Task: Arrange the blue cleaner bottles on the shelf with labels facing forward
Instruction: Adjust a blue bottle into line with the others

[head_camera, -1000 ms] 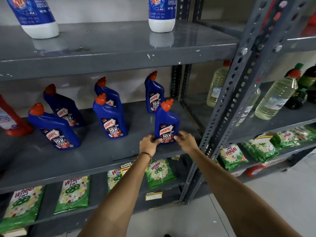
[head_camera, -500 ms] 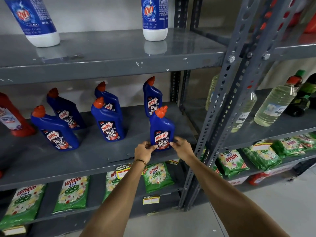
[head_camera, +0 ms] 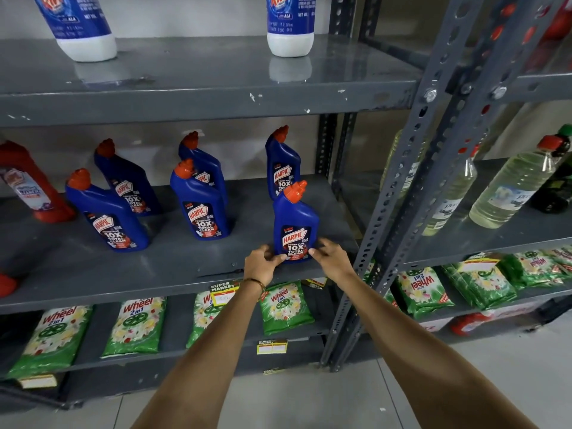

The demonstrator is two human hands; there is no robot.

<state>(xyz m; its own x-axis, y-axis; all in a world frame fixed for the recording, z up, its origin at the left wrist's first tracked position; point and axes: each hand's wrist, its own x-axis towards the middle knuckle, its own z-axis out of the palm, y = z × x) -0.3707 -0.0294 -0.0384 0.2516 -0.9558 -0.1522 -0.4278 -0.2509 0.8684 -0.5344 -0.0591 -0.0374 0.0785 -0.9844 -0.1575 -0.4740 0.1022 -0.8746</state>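
Several blue cleaner bottles with orange caps stand on the grey middle shelf (head_camera: pixel 123 274). The front right bottle (head_camera: pixel 295 222) stands upright near the shelf's front edge, its label facing me. My left hand (head_camera: pixel 263 263) grips its base on the left side and my right hand (head_camera: pixel 329 255) grips it on the right. Behind it stands another blue bottle (head_camera: pixel 283 164). To the left are a middle pair (head_camera: pixel 199 209) and a left pair (head_camera: pixel 108 216), labels forward and leaning in the wide-angle view.
A red cleaner bottle (head_camera: pixel 29 184) stands at the shelf's far left. White and blue bottles (head_camera: pixel 289 24) sit on the shelf above. Green detergent packs (head_camera: pixel 284 308) lie below. A perforated steel post (head_camera: pixel 399 193) stands right of my hands, with clear oil bottles (head_camera: pixel 507 187) beyond.
Both hands have stayed on the front right bottle's base; the bottle's neck now tilts slightly less to the right. The view has shifted a little as my head moved.
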